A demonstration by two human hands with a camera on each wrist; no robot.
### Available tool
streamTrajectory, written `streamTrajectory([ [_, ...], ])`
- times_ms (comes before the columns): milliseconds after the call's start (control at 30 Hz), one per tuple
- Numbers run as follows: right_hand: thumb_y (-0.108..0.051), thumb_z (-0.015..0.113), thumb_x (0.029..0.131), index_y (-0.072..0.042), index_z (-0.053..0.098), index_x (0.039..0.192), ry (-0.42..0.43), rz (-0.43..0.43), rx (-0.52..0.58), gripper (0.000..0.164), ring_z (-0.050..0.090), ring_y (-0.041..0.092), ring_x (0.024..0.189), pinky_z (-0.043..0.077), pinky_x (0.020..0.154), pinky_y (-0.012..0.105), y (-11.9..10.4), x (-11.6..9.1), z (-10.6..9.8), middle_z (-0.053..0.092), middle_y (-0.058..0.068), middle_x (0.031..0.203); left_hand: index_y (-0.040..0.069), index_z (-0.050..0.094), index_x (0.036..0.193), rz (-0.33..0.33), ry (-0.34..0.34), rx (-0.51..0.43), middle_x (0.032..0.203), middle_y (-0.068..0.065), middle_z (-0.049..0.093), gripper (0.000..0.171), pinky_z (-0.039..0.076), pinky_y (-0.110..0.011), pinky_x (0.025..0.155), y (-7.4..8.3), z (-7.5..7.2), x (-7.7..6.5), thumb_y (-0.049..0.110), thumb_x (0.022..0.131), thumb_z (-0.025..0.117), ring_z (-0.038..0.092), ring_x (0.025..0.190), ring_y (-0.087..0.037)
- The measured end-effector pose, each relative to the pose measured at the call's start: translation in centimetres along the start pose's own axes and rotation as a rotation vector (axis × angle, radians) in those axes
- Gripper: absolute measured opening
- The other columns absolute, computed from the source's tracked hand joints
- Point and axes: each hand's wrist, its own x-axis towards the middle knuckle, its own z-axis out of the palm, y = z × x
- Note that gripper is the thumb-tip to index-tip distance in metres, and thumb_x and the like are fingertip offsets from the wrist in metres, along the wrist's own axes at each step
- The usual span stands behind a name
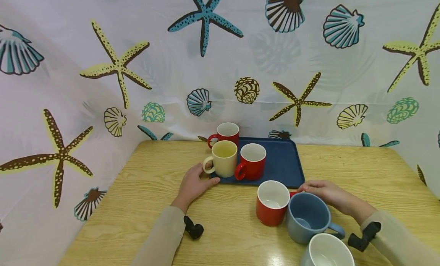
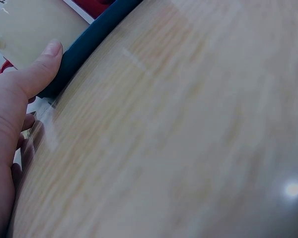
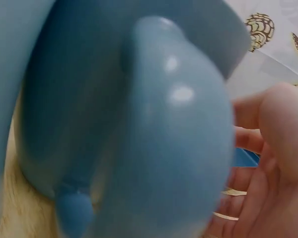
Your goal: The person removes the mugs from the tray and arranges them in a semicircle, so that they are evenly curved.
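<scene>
Tabletop [image 1: 113, 205]: upright red mug [image 1: 270, 215], handle [image 1: 293, 193] rightward

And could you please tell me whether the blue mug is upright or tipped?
Upright: in the head view, the blue mug stands on the table with its open rim facing up.

L hand [image 1: 194, 184], thumb extd; R hand [image 1: 324, 192], fingers bent.
</scene>
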Motion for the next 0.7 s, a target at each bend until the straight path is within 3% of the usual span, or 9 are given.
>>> streamTrajectory([
  [233, -0.031, 0.043, 0.089, 0.003, 0.044, 0.118, 0.037, -0.027, 0.094, 0.045, 0.054, 0.029, 0.094, 0.043, 0.078, 0.042, 0.7, -0.4, -1.4, 0.056, 0.017, 0.106, 0.026, 0.053, 0.113, 0.014, 0.001, -0.008, 0.111, 0.009, 0.050, 0.063, 0.027, -0.041, 0.092, 0.1, 0.0, 0.0, 0.064, 0.062, 0.058, 0.041, 0.107, -0.017],
  [433, -0.034, 0.044, 0.088, 0.006, 0.040, 0.119, 0.125, -0.013, 0.118, 0.050, 0.054, 0.032, 0.091, 0.045, 0.074, 0.041, 1.0, -0.5, -2.3, 0.052, 0.024, 0.108, 0.026, 0.053, 0.112, 0.014, -0.001, -0.007, 0.111, 0.009, 0.051, 0.062, 0.028, -0.042, 0.092, 0.1, 0.0, 0.0, 0.064, 0.062, 0.058, 0.042, 0.107, -0.017],
  [533, -0.035, 0.046, 0.087, 0.004, 0.042, 0.120, 0.187, -0.010, 0.090, 0.051, 0.053, 0.033, 0.092, 0.045, 0.074, 0.041, 1.0, -0.4, -2.7, 0.052, 0.024, 0.109, 0.026, 0.053, 0.111, 0.009, -0.002, -0.005, 0.111, 0.009, 0.051, 0.061, 0.028, -0.041, 0.092, 0.0, 0.1, 0.1, 0.063, 0.063, 0.058, 0.041, 0.108, -0.017],
  [700, -0.041, 0.046, 0.085, -0.002, 0.044, 0.120, 0.330, -0.050, -0.072, 0.052, 0.052, 0.034, 0.092, 0.044, 0.073, 0.041, 1.0, 0.0, -3.2, 0.052, 0.022, 0.109, 0.027, 0.053, 0.110, 0.014, 0.005, -0.013, 0.109, 0.010, 0.051, 0.059, 0.029, -0.042, 0.090, -0.1, 0.2, 0.0, 0.062, 0.063, 0.059, 0.042, 0.106, -0.017],
])
